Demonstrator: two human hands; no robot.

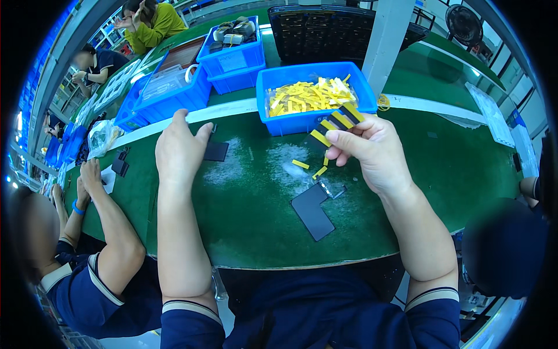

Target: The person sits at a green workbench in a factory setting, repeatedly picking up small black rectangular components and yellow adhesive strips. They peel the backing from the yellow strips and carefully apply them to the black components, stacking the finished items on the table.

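A dark card striped with yellow strips [339,124] is pinched between the thumb and fingers of my right hand [375,148], in front of the blue bin. My left hand [181,145] is over the green table with its thumb apart from the fingers; its palm side is hidden. Beside it lies a small black flat part [216,152]. A black L-shaped plate [314,213] rests near the table's front, with a shiny metal piece [330,188] at its far end. Several loose yellow strips [300,164] lie between that plate and the bin.
A blue bin [317,123] full of yellow strips stands ahead, by a white post [388,46]. Further left are more blue bins [232,58]. A co-worker's hands [90,174] handle a black part at left; another person [505,247] sits close at right.
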